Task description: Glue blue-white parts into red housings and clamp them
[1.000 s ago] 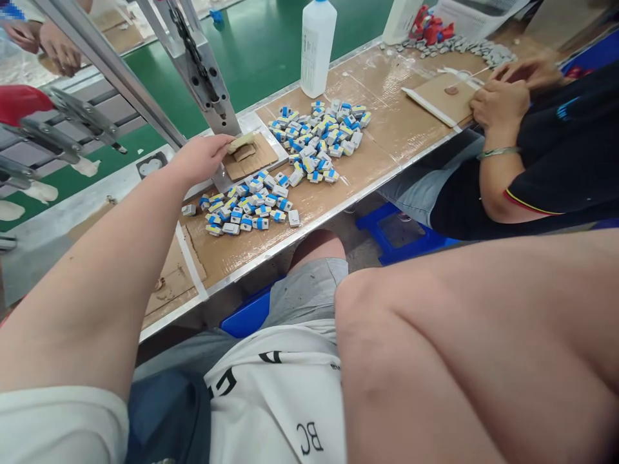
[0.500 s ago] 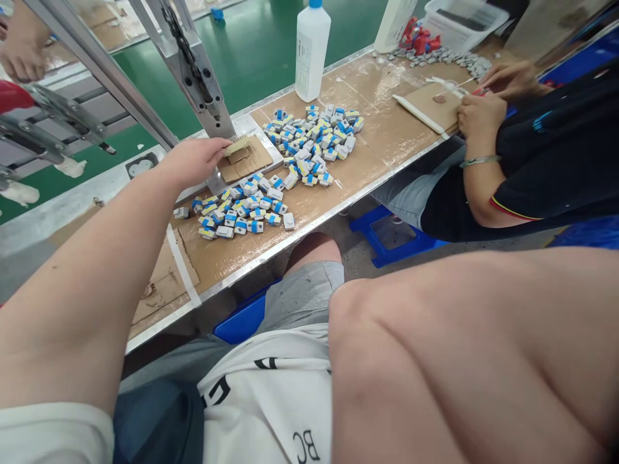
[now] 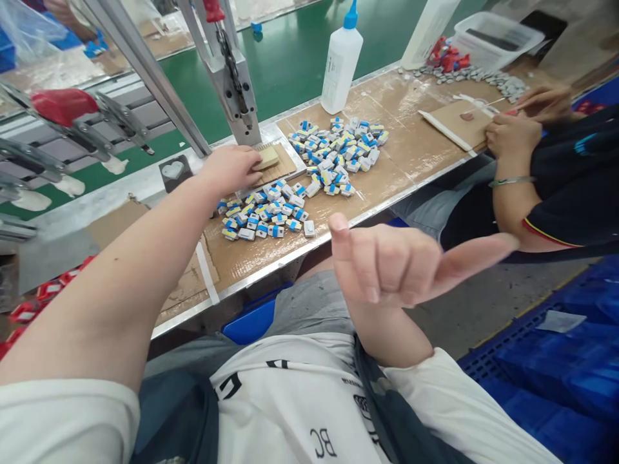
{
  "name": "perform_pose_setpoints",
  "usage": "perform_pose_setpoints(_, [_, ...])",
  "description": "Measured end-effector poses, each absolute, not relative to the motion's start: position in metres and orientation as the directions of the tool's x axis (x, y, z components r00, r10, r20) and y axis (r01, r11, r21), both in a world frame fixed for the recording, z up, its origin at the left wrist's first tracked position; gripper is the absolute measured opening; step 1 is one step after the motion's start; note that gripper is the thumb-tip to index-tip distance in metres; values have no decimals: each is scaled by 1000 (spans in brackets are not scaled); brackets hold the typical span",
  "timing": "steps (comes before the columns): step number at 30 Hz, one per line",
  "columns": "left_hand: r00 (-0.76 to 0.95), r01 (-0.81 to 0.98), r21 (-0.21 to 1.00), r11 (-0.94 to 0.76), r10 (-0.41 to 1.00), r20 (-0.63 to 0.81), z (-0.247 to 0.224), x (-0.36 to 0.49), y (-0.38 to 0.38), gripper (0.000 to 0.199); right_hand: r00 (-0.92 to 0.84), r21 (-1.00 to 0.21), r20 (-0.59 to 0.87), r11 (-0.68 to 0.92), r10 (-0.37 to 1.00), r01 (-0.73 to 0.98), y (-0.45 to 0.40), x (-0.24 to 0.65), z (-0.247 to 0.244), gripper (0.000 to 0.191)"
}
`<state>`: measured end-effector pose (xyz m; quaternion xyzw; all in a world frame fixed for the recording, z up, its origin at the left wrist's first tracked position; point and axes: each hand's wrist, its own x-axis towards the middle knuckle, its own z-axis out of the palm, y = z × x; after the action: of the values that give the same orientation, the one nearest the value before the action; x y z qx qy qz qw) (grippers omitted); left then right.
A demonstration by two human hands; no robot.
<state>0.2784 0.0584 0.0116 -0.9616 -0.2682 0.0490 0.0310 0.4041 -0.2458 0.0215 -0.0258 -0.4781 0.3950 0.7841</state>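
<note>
My left hand (image 3: 232, 169) reaches over the bench to the fixture plate. Its fingers are closed on the near end of a small beige rectangular block (image 3: 269, 155), which lies on the cardboard pad (image 3: 286, 169) of the plate. Close by, on the bench, spreads a heap of small white-and-grey pieces (image 3: 338, 149) with blue and yellow bands; a second heap (image 3: 264, 212) sits beneath my left wrist. Raised over my lap, my right hand (image 3: 396, 264) holds nothing visible. Its thumb and little finger stretch wide apart, while the middle fingers are curled.
A white squeeze bottle (image 3: 341, 67) with a blue cap stands at the bench's far edge. Toggle clamps (image 3: 68, 109) and metal posts (image 3: 239, 90) rise on the left. At right, a co-worker's hands (image 3: 520, 129) work beside a white basket (image 3: 498, 38). Blue crates (image 3: 565, 361) stand lower right.
My right hand has come up into view above my lap, fingers showing. The beige block, tilted up before, now lies flatter on the pad under my left hand. The whole view has shifted.
</note>
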Motion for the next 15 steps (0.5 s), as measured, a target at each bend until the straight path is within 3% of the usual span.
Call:
perform_pose_setpoints(1, [833,536,-120,-835,547,-82,12,282,56,46,279,-435,694,695,664,-572,-241,397,15,74])
perform_pose_setpoints(4, [802,574,-192,-796,594,-63,13,293,50,44,316,-652,438,540,841,-532,-241,376,-6,72])
perform_pose_setpoints(6, [795,579,-220,-785,604,-60,13,300,50,46,295,-707,350,458,889,-540,-246,365,-20,70])
perform_pose_setpoints(12, [800,555,-279,-784,595,-80,14,305,52,41,239,-757,325,403,915,-515,-260,351,-50,61])
perform_pose_setpoints(15, [784,593,-228,-772,618,-55,31,293,40,38,211,-795,363,420,907,-437,-261,358,-58,59])
